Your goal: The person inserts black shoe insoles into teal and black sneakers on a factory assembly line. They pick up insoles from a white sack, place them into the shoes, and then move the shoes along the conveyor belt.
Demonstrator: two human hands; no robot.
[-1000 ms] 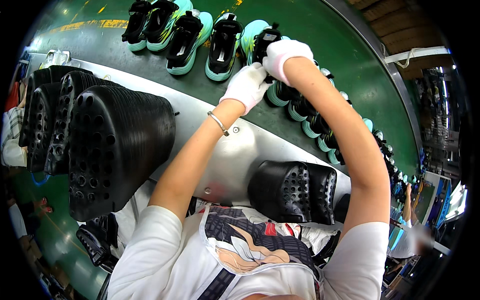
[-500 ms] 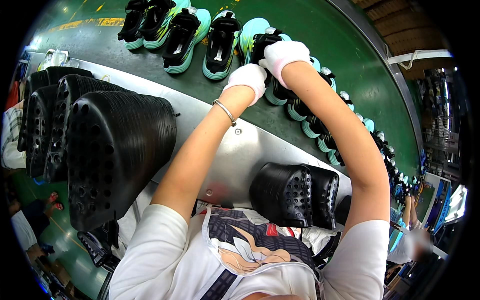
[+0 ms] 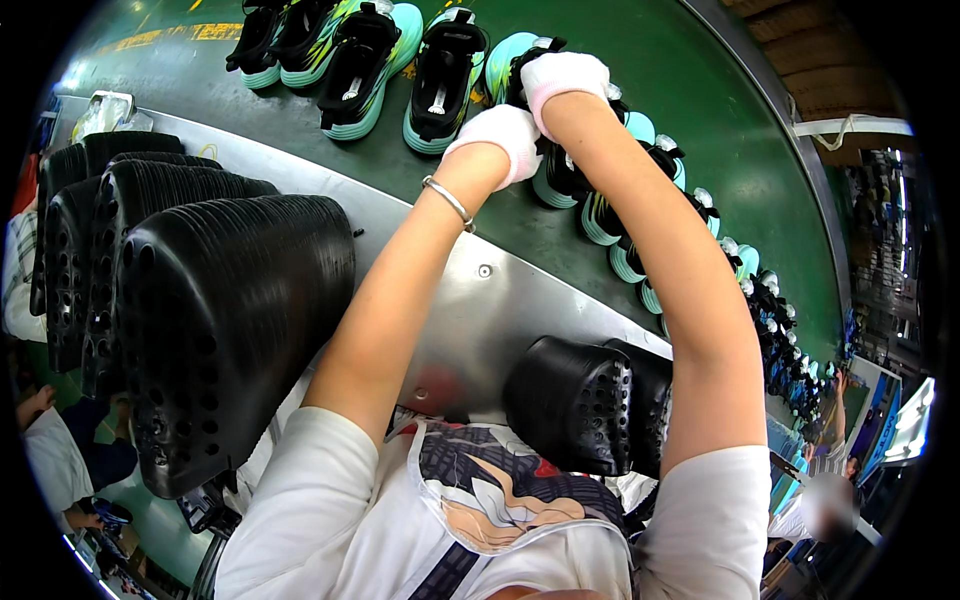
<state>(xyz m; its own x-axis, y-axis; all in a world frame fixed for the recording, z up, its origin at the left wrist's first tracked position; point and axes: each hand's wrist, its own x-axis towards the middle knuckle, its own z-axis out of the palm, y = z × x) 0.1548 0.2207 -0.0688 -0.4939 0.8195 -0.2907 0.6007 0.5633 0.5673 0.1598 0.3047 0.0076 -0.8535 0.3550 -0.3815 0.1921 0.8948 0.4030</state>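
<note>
Both my hands wear white gloves with pinkish cuffs and reach over the green work surface to a black and mint-green sneaker. My right hand is curled over the sneaker's upper and covers much of it. Close beside it, at the sneaker's near end, my left hand is rounded and closed. Its fingertips, and whatever they hold, are hidden behind the glove. To the left stands a similar sneaker, upright with its opening up, and another sneaker beyond it.
A long line of sneakers runs off to the right under my right arm. Large stacks of black perforated moulded pieces stand on the metal ledge at left. Smaller black pieces sit near my body. Other people are at both sides.
Both my hands have shifted slightly farther away over the sneaker, the right one more. The whole view has moved a little. A person at the left has changed posture.
</note>
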